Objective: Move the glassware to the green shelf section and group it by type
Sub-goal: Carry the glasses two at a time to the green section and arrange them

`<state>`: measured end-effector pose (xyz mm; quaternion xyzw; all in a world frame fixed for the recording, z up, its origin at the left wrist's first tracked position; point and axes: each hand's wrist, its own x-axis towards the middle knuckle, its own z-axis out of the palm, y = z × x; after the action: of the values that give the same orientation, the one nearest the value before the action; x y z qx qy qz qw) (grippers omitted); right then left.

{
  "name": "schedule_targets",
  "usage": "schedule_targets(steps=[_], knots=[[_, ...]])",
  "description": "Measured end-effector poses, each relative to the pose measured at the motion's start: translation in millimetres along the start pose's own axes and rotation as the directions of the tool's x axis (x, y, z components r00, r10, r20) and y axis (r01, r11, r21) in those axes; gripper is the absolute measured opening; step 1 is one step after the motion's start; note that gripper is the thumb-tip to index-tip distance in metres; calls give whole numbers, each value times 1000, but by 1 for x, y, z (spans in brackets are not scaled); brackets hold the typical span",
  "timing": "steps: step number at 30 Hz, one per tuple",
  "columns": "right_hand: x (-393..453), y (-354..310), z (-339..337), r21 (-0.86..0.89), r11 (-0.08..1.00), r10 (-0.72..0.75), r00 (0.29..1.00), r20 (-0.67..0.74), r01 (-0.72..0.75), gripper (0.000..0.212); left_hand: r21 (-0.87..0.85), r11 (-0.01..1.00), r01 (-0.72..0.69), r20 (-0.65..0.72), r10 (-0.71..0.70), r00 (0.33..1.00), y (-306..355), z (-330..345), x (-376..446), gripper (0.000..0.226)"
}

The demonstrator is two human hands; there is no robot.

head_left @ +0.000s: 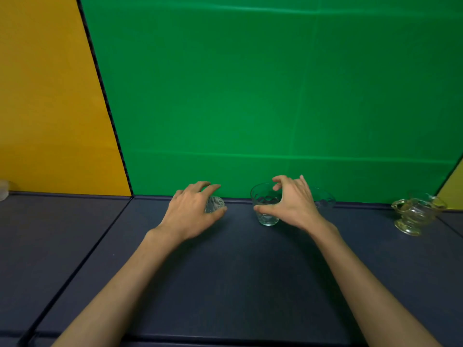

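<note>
reaching over the dark shelf mat (225, 271) before the green backdrop (250, 83), the left hand (190, 211) curls around a small ribbed glass (215, 204) at 11 o'clock. the right hand (293, 204) pinches a dotted glass tumbler (264, 205) just beside; another clear glass (324, 199) sits behind it, an amber handled glass (413, 214) at 3 o'clock.

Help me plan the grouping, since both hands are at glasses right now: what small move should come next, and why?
Probably slide the clear cup under the right hand rightward, next to the similar cup behind that hand. Both stand before the green wall, so pairing them groups one type. The left hand curls round a small ribbed glass, a different type that could stay apart. The amber footed glass stands alone at far right.
</note>
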<state>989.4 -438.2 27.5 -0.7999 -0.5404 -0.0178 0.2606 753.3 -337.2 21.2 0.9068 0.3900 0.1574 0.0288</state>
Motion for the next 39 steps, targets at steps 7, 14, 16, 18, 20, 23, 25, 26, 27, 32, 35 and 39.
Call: schedule_targets(steps=[7,14,16,18,20,23,25,26,27,32,35,39], knots=[[10,3,4,-147,988,-29,998,49,36,102,21,1000,-5,-3,5,1000,0,-9,-6,79],[11,12,11,-179,984,-2,996,89,18,100,25,1000,8,9,-8,1000,-2,-11,-9,88],[10,12,12,-195,980,-5,995,103,26,95,13,1000,10,7,-10,1000,0,-10,-9,91],[7,10,9,-204,978,-14,993,114,37,96,-1,1000,12,3,-12,1000,3,-10,-11,91],[2,7,4,-202,978,-27,994,107,48,101,-2,1000,14,1,-14,1000,6,-11,-13,91],[-8,-1,-2,-159,982,-101,994,34,105,93,-3,1000,29,-7,-29,1000,11,-13,-16,91],[-18,-9,-5,-107,981,-163,986,-23,160,80,1,999,42,-16,-42,999,14,-16,-18,90],[-23,-13,-6,-83,979,-192,981,-43,188,74,10,999,47,-22,-47,999,16,-17,-20,89],[-29,-18,-6,-65,974,-219,974,-54,216,69,22,998,53,-29,-52,998,18,-18,-22,88],[-51,-43,-1,69,950,-305,952,-20,305,60,98,990,101,-34,-98,995,27,-21,-39,75],[-58,-56,5,119,929,-355,935,15,351,58,133,980,151,-26,-149,989,25,-22,-56,76],[-63,-75,16,159,905,-405,914,37,395,52,194,954,227,-19,-228,973,12,-30,-82,78]])
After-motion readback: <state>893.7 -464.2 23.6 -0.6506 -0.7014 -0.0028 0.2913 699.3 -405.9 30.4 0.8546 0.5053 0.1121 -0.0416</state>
